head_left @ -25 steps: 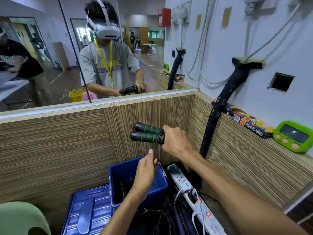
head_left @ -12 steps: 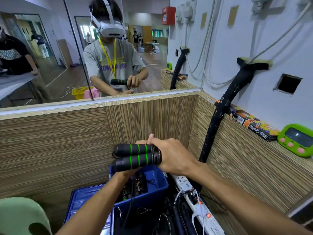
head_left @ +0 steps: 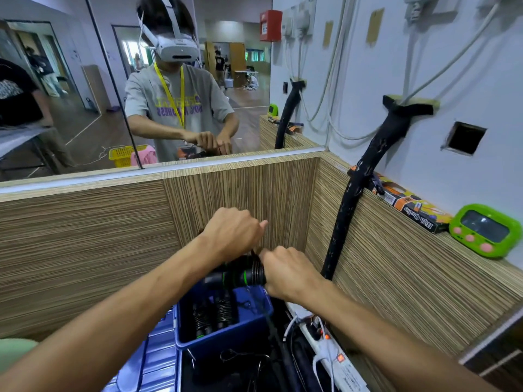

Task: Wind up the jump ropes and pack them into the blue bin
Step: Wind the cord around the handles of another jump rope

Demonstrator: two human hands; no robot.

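The wood-grain partition (head_left: pixel 85 244) and the mirror (head_left: pixel 70 94) above it fill the same part of the view as half a second ago, though the camera has tipped down slightly. The left arm has changed most: its forearm was under the handles then, and now it crosses above them, with the left hand (head_left: pixel 230 233) raised over the bundle beside the partition, fingers curled shut. A thin dark line runs down from under it to the handles; whether it pinches the cord I cannot tell. The right hand (head_left: pixel 288 274) has sunk lower and is clenched around the right ends of the jump rope handles (head_left: pixel 239 274), holding them level just above the blue bin (head_left: pixel 226 333).

The two handles lie side by side, black with bright green rings and ribbed collars near the fist; their left ends are blurred.

The blue bin sits on the floor in the corner, and inside it lie more black handles with coiled springs (head_left: pixel 213 314), upright-leaning against each other. A blue lid (head_left: pixel 158 360) lies flat just left of the bin. A white power strip (head_left: pixel 328 349) runs along the right, near the bin. On the ledge sits a green timer (head_left: pixel 485 230).
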